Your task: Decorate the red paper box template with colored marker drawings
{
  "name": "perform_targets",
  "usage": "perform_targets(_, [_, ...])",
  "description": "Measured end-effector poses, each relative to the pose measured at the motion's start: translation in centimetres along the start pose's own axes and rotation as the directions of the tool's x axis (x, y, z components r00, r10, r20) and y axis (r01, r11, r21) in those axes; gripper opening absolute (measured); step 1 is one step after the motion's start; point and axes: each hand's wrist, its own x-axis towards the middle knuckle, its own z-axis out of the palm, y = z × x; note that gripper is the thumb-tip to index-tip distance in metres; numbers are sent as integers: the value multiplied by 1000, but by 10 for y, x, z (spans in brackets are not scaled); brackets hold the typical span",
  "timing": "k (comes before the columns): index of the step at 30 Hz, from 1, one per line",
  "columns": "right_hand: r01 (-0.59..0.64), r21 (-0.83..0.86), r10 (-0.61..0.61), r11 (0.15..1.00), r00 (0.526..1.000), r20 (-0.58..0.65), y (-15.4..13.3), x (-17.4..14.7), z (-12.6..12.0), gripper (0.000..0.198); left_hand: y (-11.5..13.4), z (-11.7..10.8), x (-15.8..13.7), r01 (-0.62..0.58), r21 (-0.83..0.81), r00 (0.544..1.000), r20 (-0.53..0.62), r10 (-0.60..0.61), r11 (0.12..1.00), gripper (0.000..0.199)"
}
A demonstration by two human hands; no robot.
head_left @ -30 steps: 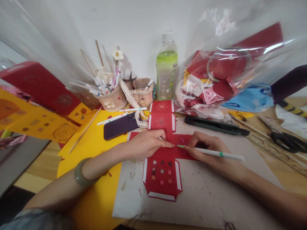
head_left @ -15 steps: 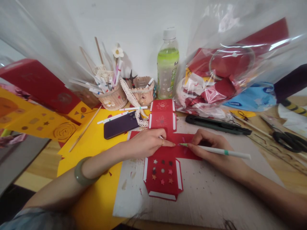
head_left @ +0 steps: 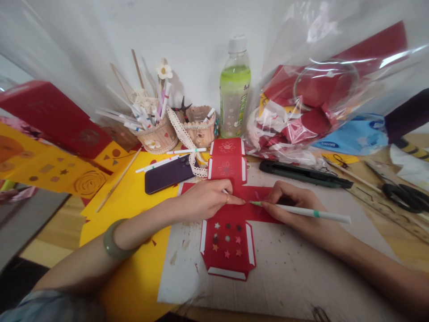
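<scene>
A red cardboard box cutout [head_left: 231, 214], cross-shaped, lies flat. Small stars and dots sit on its near panel, white strips line its flaps, and flower patterns mark its far panels. My right hand [head_left: 295, 203] pinches a white marker [head_left: 308, 212] with a green band; its green tip touches or nearly touches the right arm of the cutout. From the left, my left hand [head_left: 208, 199] rests on the cutout, index finger stretched close to the marker tip. Its other fingers are curled, and a small white piece pokes out between them, too hidden to name.
A grey board [head_left: 291, 268] lies under the cutout, yellow paper [head_left: 134, 277] to its left. Around stand a phone [head_left: 167, 175], a pen basket [head_left: 157, 136], a green-drink bottle [head_left: 234, 91], a utility knife [head_left: 304, 174], scissors [head_left: 400, 197] and a plastic bag [head_left: 301, 120] of scraps.
Both hands and the marker look nearly the same. The view has shifted very slightly.
</scene>
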Motion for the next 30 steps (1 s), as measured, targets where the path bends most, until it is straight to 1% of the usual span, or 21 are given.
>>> perform_targets(4, [-12, 4, 12, 1000, 999, -32, 1, -1, 0, 24, 0, -1, 1, -3, 12, 1000, 0, 3, 1000, 42])
perform_targets(13, [-7, -6, 7, 1000, 1000, -14, 3, 1, 0, 24, 0, -1, 0, 6, -3, 1000, 11, -6, 1000, 43])
perform_targets(18, [-7, -7, 7, 1000, 1000, 1, 1, 0, -1, 23, 0, -1, 0, -12, -15, 1000, -6, 11, 1000, 42])
perform_targets(27, [-25, 1, 25, 1000, 999, -30, 4, -1, 0, 23, 1, -1, 1, -1, -1, 1000, 3, 1, 1000, 41])
perform_targets(30, [-31, 3, 31, 1000, 999, -23, 5, -1, -1, 24, 1, -1, 0, -8, 4, 1000, -7, 8, 1000, 42])
